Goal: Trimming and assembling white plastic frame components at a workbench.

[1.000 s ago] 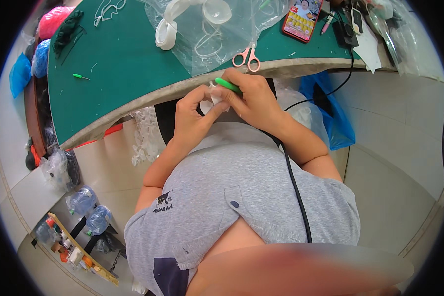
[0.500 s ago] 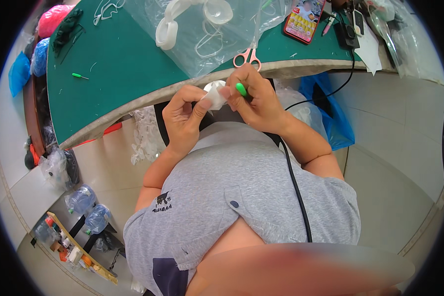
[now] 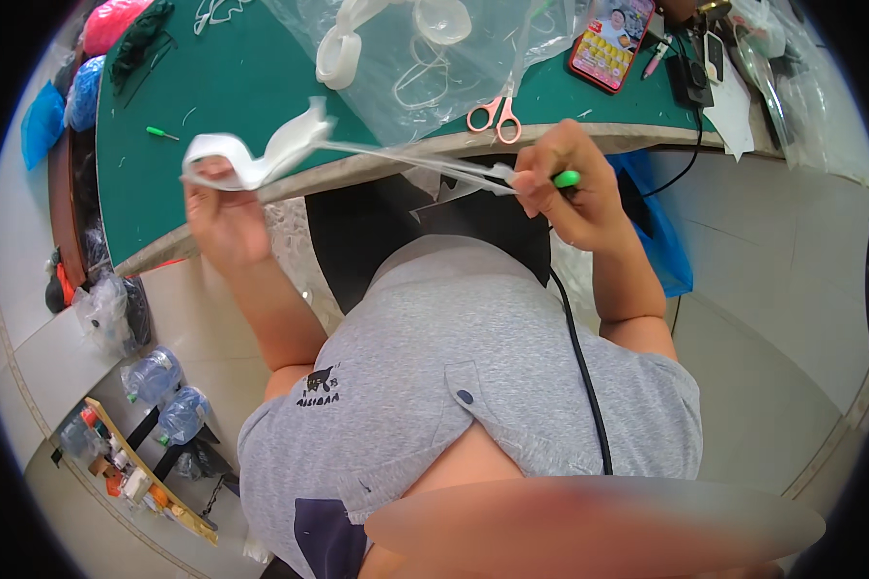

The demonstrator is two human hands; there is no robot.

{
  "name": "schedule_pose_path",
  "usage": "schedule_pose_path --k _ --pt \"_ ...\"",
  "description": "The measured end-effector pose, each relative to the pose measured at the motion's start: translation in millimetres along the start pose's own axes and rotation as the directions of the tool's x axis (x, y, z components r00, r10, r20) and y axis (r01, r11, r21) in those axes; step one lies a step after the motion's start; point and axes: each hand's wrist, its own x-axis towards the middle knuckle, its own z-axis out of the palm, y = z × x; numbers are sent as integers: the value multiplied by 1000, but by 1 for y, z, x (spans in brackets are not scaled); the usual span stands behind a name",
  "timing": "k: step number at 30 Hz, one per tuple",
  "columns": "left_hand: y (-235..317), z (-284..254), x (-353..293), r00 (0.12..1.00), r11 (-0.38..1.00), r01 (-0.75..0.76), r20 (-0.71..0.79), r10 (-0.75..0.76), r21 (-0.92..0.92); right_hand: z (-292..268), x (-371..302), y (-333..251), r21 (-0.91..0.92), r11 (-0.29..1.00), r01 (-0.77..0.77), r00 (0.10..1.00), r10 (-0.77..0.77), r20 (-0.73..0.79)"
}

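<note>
In my left hand [image 3: 227, 222], raised at the table's front edge, is one looped end of a white fabric band [image 3: 294, 137]. Blur softens the band and that hand's fingertips. From the band's far end thin white strands [image 3: 410, 159] run across to my right hand [image 3: 572, 183], whose thumb and fingers pinch their ends. A small tool with a green handle [image 3: 567, 179] is also tucked in my right hand; its tip is hidden. The strands look stretched nearly straight over my lap.
On the green table [image 3: 251, 87] lie pink-handled scissors [image 3: 495, 118], a clear plastic bag [image 3: 386, 92], a white band roll [image 3: 338, 60], a phone [image 3: 611, 43] and another green-handled tool [image 3: 161, 133]. A black cable [image 3: 681, 159] hangs off the right side. A blue bag [image 3: 652, 232] sits below.
My hands, close together before, have moved wide apart, left hand leftward and right hand rightward. The white band is now drawn out, with strands spanning between the hands.
</note>
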Motion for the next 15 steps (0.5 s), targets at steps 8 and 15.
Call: schedule_pose_path --k 8,15 --pt "94 -72 14 972 895 -228 -31 235 -382 -3 -9 31 -312 864 -395 865 464 192" --pt "32 -4 -1 968 825 207 233 -94 -526 16 -1 52 -537 813 -227 900 386 204"
